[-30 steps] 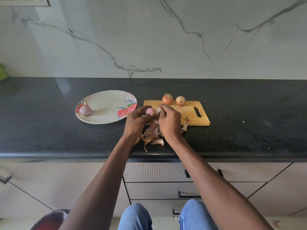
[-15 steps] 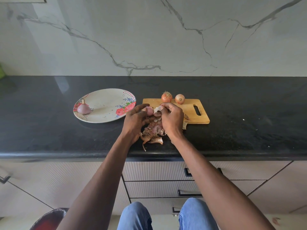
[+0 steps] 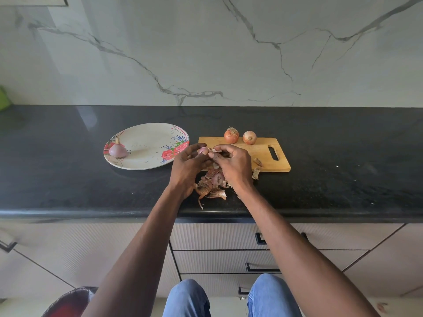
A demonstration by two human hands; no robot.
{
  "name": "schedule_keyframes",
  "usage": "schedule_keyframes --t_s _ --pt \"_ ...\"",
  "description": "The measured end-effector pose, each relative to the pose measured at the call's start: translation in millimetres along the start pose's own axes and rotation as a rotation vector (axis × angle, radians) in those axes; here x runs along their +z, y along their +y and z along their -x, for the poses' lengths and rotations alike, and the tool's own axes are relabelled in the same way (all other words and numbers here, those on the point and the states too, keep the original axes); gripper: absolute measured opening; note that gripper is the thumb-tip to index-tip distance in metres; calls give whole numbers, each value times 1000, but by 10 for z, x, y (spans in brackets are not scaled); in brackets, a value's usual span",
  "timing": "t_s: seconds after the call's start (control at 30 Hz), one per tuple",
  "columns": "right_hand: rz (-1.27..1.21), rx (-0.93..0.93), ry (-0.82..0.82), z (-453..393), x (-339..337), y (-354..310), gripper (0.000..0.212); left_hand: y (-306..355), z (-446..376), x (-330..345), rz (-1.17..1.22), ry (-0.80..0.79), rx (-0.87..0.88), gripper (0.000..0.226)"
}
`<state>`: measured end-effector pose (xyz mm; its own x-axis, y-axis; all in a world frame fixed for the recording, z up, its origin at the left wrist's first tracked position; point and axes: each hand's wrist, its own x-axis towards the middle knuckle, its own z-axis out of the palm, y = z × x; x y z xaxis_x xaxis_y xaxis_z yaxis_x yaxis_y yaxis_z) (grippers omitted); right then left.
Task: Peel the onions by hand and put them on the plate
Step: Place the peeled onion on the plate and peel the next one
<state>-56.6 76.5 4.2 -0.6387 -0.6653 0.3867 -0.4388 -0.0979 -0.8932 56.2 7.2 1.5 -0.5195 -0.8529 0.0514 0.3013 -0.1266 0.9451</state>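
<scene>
Left hand and right hand together, both gripping a pink onion; peel heap below, plate left.

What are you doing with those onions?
A person is peeling an onion: the left hand holds it while the right hand pulls at its skin. One peeled onion sits on the plate. Two unpeeled onions wait on the cutting board, and loose skins lie on the counter.
</scene>
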Motion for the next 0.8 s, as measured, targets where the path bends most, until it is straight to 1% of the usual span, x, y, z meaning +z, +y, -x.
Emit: schedule_keyframes --t_s 0.1,0.17,0.23,0.3,0.37,0.57,0.7,0.8 --pt "-4 0 8 -3 12 18 17 -4 9 1 21 1 5 23" --pt "3 -11 33 7 12 4 14 -9 12 9 9 12 9 26" --pt "30 -13 42 19 15 -11 17 -14 11 11 -17 26 11 26" --pt "57 -26 32 25 18 -9 21 -12 17 11 -27 35 10 21" --pt "62 -43 25 30 21 -6 20 -8 25 12 -14 26 5 18" --pt "47 -55 38 43 -2 -27 15 24 33 8 20 -5 -48 20" --pt "-1 -8 53 37 -5 -36 11 28 59 23 16 15 -29 11" --pt "-128 110 74 14 -26 -41 10 46 60 28 52 51 -33 19"
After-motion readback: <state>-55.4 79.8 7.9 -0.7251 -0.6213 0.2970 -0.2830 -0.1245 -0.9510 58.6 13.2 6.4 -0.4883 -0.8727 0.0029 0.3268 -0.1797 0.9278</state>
